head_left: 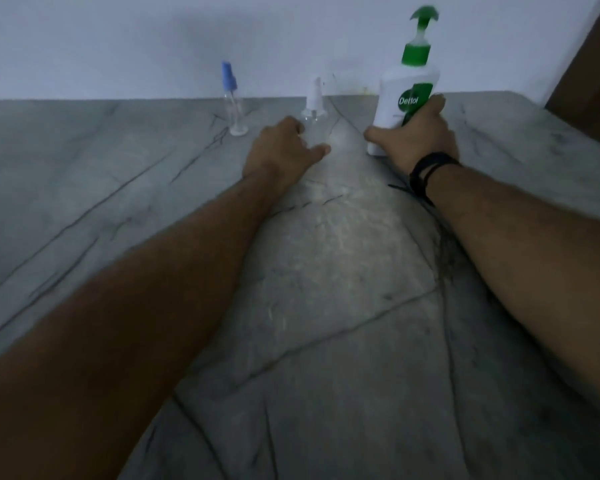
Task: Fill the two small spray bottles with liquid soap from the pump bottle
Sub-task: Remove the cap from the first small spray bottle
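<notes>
A white pump bottle (406,91) with a green pump head stands near the wall at the right. My right hand (418,138) grips its lower body. A clear spray bottle with a white cap (314,105) stands at the centre, and my left hand (284,150) is wrapped around its lower part, thumb at the front. A second clear spray bottle with a blue cap (234,102) stands alone further left, untouched. The picture is dim and a little blurred.
A grey veined stone counter (326,289) runs back to a pale wall (153,46). A brown panel (593,71) stands at the far right edge. A black band circles my right wrist.
</notes>
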`<control>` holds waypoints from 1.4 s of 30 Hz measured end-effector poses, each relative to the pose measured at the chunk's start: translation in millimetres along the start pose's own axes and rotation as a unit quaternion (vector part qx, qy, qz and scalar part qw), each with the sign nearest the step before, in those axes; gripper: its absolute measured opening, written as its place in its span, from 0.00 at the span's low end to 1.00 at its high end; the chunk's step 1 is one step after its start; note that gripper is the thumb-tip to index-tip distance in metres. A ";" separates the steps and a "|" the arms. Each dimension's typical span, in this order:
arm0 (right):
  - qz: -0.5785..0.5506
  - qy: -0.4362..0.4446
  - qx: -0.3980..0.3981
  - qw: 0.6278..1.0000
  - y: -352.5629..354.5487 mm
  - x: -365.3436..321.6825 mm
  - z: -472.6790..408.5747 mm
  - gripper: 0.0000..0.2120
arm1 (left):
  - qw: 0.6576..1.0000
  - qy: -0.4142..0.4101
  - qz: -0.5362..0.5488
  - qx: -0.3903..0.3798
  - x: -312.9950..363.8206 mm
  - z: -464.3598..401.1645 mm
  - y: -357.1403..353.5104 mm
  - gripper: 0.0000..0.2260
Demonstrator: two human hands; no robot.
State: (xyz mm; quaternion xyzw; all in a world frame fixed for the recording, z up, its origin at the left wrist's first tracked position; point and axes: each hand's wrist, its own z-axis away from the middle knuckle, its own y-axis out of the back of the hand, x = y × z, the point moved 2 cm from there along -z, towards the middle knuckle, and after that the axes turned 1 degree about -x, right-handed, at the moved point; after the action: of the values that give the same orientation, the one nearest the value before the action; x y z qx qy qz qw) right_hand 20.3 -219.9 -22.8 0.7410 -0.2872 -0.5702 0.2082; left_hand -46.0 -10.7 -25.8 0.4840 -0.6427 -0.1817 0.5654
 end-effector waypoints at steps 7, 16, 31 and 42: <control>0.011 0.010 -0.025 1.000 45.4 8.2 90.4 0.42 | 1.000 0.003 0.004 -0.005 21.3 98.3 25.1 0.28; 0.039 -0.006 -0.017 0.999 73.7 20.2 147.8 0.41 | 1.000 0.006 -0.016 -0.022 29.6 155.6 42.1 0.27; -0.011 -0.003 -0.020 1.000 79.4 18.2 153.7 0.57 | 0.999 0.019 0.028 -0.037 34.9 172.3 48.8 0.38; -0.045 0.009 -0.004 0.999 75.0 18.0 150.5 0.59 | 0.997 0.002 0.049 0.065 -19.9 140.4 83.9 0.15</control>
State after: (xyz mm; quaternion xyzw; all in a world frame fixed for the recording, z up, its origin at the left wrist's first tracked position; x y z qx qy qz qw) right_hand -135.7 -285.1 -27.8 0.7576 -0.2491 -0.5734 0.1874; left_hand -209.8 0.8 -12.7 0.4881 -0.6751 -0.1103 0.5420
